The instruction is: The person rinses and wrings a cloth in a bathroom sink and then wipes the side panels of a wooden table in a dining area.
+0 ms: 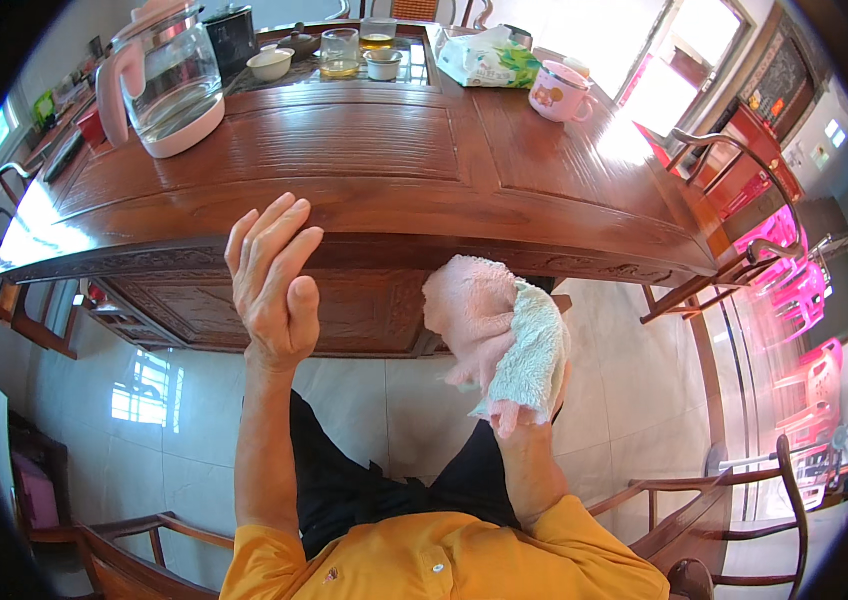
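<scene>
My left hand (274,285) is raised at the table's front edge, fingers a little apart and nothing in it. My right hand (563,379) is mostly hidden behind a fluffy pink and pale green cloth (502,330), which it holds just below the edge of the wooden table (364,191). On the table's left stands a glass kettle (176,90) with a pink handle and base, partly filled with clear liquid. A pink mug (560,94) with a picture on it stands on the right, beside a soft pack of tissues (480,58).
At the back, a tea tray (424,64) bears two glass cups (339,54), a white lidded bowl (271,64), a small strainer cup (382,64) and a dark teapot (299,41). Wooden chairs (788,517) stand around; pink plastic chairs (806,292) are at the far right.
</scene>
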Available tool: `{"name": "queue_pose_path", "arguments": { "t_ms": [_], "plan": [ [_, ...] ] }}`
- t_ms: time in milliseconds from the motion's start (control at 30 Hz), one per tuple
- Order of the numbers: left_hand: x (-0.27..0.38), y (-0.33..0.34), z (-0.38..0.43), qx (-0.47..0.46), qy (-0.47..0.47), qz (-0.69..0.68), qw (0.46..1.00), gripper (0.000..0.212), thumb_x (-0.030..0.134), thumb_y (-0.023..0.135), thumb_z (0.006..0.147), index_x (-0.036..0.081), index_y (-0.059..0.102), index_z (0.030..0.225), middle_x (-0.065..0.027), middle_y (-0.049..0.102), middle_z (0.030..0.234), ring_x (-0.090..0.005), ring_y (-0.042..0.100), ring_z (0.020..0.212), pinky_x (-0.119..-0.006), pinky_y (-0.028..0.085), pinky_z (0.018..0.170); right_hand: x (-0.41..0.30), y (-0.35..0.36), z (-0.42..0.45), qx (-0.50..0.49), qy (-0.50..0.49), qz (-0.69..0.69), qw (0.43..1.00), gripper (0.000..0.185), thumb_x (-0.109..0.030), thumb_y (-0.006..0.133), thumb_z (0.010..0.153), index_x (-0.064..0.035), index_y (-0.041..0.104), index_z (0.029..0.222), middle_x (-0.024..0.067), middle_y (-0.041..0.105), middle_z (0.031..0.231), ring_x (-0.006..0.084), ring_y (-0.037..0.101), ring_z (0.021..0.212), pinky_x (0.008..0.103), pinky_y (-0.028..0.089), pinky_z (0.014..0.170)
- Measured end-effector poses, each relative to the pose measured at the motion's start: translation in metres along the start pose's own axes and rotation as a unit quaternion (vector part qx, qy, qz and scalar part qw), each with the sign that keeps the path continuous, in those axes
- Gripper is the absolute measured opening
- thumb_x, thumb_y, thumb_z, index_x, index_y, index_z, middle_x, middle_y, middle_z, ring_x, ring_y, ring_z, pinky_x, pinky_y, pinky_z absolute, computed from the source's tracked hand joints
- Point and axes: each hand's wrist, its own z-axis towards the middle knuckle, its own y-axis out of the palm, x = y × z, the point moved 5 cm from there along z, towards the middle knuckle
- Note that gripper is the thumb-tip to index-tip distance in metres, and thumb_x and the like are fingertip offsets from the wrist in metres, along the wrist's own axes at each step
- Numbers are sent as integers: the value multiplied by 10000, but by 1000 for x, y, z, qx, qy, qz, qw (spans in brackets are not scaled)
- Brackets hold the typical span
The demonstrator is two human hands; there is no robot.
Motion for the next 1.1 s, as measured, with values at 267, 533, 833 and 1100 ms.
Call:
{"name": "queue_pose_path", "arguments": {
  "t_ms": [267, 533, 833, 1100],
  "plan": [
    [4, -1, 4, -11, 11, 7, 1000, 452, 279, 364, 1094, 3, 721, 1075, -162, 705, 1220, -331, 633, 1227, -490, 376, 1134, -102, -21, 16, 74, -150, -212, 963, 653, -494, 421, 982, 63, 491, 1316, 241, 668, 963, 266, 610, 562, 350, 459, 448],
    [1, 1, -1, -6, 2, 18, 1000, 391, 228, 374, 1081, 43, 719, 1085, -152, 703, 1239, -309, 637, 1228, -489, 377, 1141, -105, -29, 4, 141, -117, 24, 983, 707, -504, 521, 951, 12, 459, 1430, 203, 637, 1136, 274, 645, 801, 382, 526, 631],
    [1, 2, -3, -7, 4, 27, 1000, 400, 244, 372, 1088, 39, 716, 1093, -153, 702, 1243, -310, 634, 1231, -491, 379, 1139, -101, -18, -3, 223, -128, 59, 965, 788, -593, 496, 948, 15, 441, 1445, 207, 662, 1125, 240, 661, 720, 309, 520, 540],
    [8, 4, 2, -7, 2, 18, 1000, 361, 208, 402, 1074, 23, 712, 1086, -151, 701, 1238, -304, 633, 1226, -489, 371, 1142, -192, -45, -4, 67, -176, -241, 952, 321, -244, 591, 1012, -49, 597, 1266, 78, 682, 1100, 198, 667, 953, 357, 574, 750]
  ]
}}
